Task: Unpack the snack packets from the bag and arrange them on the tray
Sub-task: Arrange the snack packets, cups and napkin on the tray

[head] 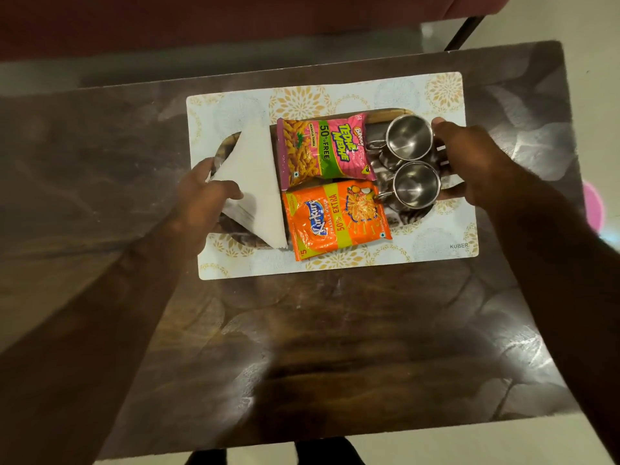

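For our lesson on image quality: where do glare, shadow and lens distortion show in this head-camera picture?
Head view: white glare patches lie on the glossy dark wooden table; both forearms are in deep shadow; the table edges bow outward, a wide-angle effect; print on the pink snack packet and the orange snack packet stays sharp.

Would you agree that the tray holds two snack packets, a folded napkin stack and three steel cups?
Not quite: the head view shows two steel cups, not three. The tray does hold two snack packets and the folded napkin stack.
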Demonstrator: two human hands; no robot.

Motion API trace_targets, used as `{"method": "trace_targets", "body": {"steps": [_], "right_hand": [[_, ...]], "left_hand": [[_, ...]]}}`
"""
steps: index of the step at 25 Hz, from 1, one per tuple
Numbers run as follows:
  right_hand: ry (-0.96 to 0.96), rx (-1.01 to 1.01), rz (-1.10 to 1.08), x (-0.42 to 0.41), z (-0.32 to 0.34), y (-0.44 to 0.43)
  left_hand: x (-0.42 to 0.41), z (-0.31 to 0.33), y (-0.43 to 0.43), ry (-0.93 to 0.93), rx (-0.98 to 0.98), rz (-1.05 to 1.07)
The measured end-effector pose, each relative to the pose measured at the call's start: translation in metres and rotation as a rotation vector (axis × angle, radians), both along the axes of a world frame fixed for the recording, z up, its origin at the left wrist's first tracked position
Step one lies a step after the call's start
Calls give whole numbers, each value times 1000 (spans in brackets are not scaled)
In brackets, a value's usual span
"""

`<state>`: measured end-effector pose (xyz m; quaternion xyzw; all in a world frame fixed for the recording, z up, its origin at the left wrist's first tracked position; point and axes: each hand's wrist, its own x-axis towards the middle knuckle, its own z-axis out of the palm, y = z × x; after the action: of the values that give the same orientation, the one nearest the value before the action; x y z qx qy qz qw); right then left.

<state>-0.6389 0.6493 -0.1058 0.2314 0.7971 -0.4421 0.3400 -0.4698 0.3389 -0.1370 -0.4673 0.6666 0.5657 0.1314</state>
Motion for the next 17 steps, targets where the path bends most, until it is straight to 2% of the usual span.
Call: {"method": "trace_targets", "body": {"steps": [17], "right_hand": [[45,28,-49,5,-8,11]], "left_hand": [[-10,-8,-1,-46,-125,-116]]}}
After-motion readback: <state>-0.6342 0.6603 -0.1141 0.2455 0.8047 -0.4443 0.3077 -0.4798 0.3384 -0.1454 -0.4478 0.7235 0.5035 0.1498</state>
